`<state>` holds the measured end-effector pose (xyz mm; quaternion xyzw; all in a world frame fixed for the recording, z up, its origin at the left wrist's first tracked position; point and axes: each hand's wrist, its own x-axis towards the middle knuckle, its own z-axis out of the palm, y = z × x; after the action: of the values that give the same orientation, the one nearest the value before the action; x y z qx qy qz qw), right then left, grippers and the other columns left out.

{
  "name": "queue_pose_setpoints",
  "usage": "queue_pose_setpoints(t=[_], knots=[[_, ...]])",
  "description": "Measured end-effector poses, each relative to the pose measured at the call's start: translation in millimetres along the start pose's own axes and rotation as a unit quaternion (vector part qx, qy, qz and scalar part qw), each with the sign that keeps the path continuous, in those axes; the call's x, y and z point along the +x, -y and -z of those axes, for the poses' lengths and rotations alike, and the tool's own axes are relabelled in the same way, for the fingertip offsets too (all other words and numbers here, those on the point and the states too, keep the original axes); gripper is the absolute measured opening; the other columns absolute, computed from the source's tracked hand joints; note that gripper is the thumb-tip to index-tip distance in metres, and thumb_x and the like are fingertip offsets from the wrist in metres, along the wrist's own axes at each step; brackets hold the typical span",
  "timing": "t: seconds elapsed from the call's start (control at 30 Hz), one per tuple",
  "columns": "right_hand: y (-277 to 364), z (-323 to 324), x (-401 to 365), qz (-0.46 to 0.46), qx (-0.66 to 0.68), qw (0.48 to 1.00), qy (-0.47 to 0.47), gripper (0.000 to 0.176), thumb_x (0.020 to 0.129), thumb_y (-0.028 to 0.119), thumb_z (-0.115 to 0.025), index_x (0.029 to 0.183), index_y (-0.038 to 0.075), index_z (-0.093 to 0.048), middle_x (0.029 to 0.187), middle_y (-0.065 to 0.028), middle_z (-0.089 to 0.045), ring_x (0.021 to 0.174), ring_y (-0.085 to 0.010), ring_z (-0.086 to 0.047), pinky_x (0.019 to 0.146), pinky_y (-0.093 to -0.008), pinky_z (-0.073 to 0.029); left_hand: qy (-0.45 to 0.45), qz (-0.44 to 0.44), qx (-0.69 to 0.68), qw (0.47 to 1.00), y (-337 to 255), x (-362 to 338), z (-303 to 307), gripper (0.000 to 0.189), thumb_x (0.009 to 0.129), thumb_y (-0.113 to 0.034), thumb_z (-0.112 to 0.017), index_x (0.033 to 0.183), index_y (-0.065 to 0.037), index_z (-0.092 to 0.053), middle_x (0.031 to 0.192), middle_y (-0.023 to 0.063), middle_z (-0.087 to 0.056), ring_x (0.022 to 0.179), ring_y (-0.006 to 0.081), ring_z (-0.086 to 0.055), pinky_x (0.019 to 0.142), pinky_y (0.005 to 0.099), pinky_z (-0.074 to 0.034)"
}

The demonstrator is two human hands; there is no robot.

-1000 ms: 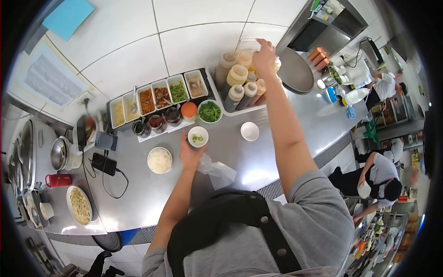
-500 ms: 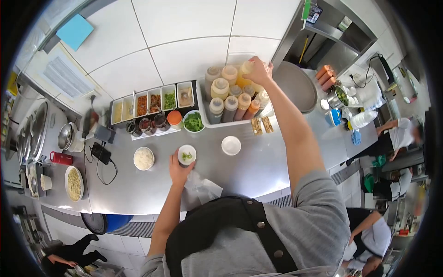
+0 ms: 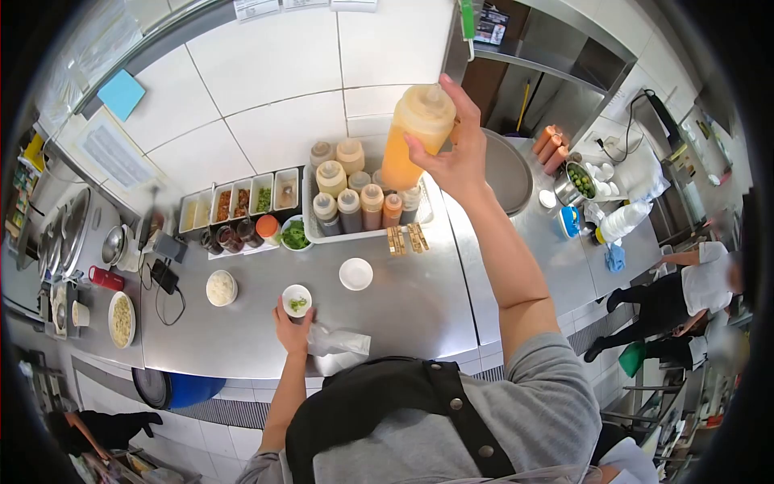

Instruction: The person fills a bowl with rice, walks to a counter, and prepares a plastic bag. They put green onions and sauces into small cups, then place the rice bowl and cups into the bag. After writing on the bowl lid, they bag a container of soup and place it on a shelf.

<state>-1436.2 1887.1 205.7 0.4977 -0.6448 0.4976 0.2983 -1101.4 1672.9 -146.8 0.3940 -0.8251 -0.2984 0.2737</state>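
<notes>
Our right hand (image 3: 463, 165), fingers (image 3: 462, 100) pinching 1 orange squeeze bottle (image 3: 411, 145), hovers above the far tray (image 3: 348, 235); our left hand (image 3: 293, 331) curls its fingers around 1 small bowl (image 3: 296, 290).

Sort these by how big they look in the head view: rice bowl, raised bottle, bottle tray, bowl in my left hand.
1. Bottle tray
2. Raised bottle, probably nearer the camera
3. Rice bowl and the bowl in your left hand: too alike to rank

The tall squeeze bottle (image 3: 413, 139) is amber-yellow (cloudier and paler near the top), and the small bowl (image 3: 296, 289) white, flecked green inside. The shirt (image 3: 532, 403) is grey, the apron (image 3: 347, 403) black.
</notes>
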Motion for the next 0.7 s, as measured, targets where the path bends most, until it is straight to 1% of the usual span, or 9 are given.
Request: queue_pose_setpoints(t=[0.13, 0.2, 0.23, 0.3, 0.37, 0.4, 0.5, 0.6, 0.7], knots=[[-14, 38, -27, -0.043, 0.095, 0.992, -0.072, 0.079, 0.076, 0.007, -0.08, 0.144, 0.006, -0.04, 0.146, -0.0112, -0.047, 0.126, -0.0253, -0.055, 0.105, -0.0373, -0.048, 0.005, 0.001, 0.007, 1.0, 5, 0, -3, 0.092, 0.071, -0.036, -0.086, 0.146, -0.006, -0.042, 0.129, 0.0165, -0.054, 0.113, 0.0378, -0.06, 0.092, 0.0441, -0.052], [-16, 72, -41, -0.087, 0.086, 0.98, -0.157, 0.065, 0.084, 0.003, -0.073, 0.141, 0.006, -0.042, 0.144, -0.0105, -0.047, 0.121, -0.0227, -0.057, 0.098, -0.0348, -0.053, 0.008, 0.016, -0.005, 1.0, 7, -3, -3, 0.098, 0.069, -0.035, -0.088, 0.148, -0.004, -0.039, 0.131, 0.0169, -0.053, 0.114, 0.0367, -0.06, 0.093, 0.0432, -0.052], [-39, 90, -63, -0.193, 0.144, 0.948, -0.208, 0.061, 0.087, 0.001, -0.07, 0.141, 0.007, -0.042, 0.144, -0.0113, -0.046, 0.119, -0.0224, -0.058, 0.095, -0.0335, -0.055, 0.006, 0.026, -0.02, 0.999, 8, -3, -3, 0.102, 0.068, -0.035, -0.089, 0.149, -0.003, -0.037, 0.133, 0.0172, -0.053, 0.115, 0.036, -0.06, 0.094, 0.0427, -0.052], [-88, 115, -113, -0.278, 0.269, 0.841, -0.379, 0.049, 0.094, 0.013, -0.063, 0.139, 0.006, -0.045, 0.134, -0.012, -0.054, 0.113, -0.0263, -0.062, 0.098, -0.0393, -0.054, 0.008, 0.038, -0.046, 0.998, 2, -3, -2, 0.108, 0.067, -0.035, -0.091, 0.151, -0.001, -0.033, 0.136, 0.0179, -0.052, 0.116, 0.035, -0.06, 0.095, 0.0418, -0.052], [-159, 150, -206, -0.315, 0.444, 0.773, -0.326, 0.038, 0.098, 0.027, -0.055, 0.127, 0.002, -0.055, 0.125, -0.0132, -0.061, 0.112, -0.0278, -0.062, 0.099, -0.0453, -0.051, 0.021, 0.044, -0.06, 0.997, -8, -5, 4, 0.113, 0.065, -0.034, -0.092, 0.152, 0.001, -0.029, 0.139, 0.0187, -0.051, 0.117, 0.0341, -0.059, 0.097, 0.0409, -0.051], [-164, 154, -237, -0.345, 0.461, 0.741, -0.345, 0.035, 0.096, 0.022, -0.06, 0.126, 0.004, -0.056, 0.121, -0.0115, -0.063, 0.113, -0.0282, -0.062, 0.098, -0.0443, -0.052, 0.035, 0.06, -0.081, 0.994, -4, -3, 2, 0.114, 0.063, -0.037, -0.093, 0.151, 0.0, -0.03, 0.139, 0.0191, -0.051, 0.12, 0.0353, -0.058, 0.099, 0.0415, -0.05], [-79, 127, -231, -0.483, 0.236, 0.744, -0.397, 0.041, 0.092, 0.011, -0.067, 0.13, 0.005, -0.054, 0.124, -0.0111, -0.062, 0.114, -0.0257, -0.062, 0.096, -0.0394, -0.053, 0.017, 0.006, 0.034, 0.999, -12, 2, 3, 0.115, 0.062, -0.039, -0.092, 0.15, 0.001, -0.031, 0.138, 0.0199, -0.05, 0.122, 0.0367, -0.056, 0.1, 0.0427, -0.049], [-46, 106, -251, -0.395, -0.02, 0.912, -0.111, 0.059, 0.087, -0.001, -0.07, 0.141, 0.007, -0.048, 0.132, -0.012, -0.058, 0.115, -0.0228, -0.061, 0.095, -0.0342, -0.052, 0.017, -0.034, 0.019, 0.999, -24, 13, 5, 0.111, 0.062, -0.041, -0.091, 0.148, 0.0, -0.035, 0.137, 0.0194, -0.051, 0.123, 0.0379, -0.055, 0.1, 0.0435, -0.049], [-37, 87, -278, -0.332, -0.106, 0.937, -0.007, 0.072, 0.086, -0.003, -0.07, 0.15, 0.006, -0.038, 0.14, -0.0117, -0.053, 0.115, -0.0218, -0.06, 0.096, -0.0326, -0.051, 0.056, -0.021, 0.017, 0.998, -14, 25, -1, 0.103, 0.062, -0.041, -0.09, 0.145, -0.003, -0.041, 0.136, 0.0185, -0.051, 0.121, 0.0379, -0.056, 0.098, 0.0436, -0.049]])
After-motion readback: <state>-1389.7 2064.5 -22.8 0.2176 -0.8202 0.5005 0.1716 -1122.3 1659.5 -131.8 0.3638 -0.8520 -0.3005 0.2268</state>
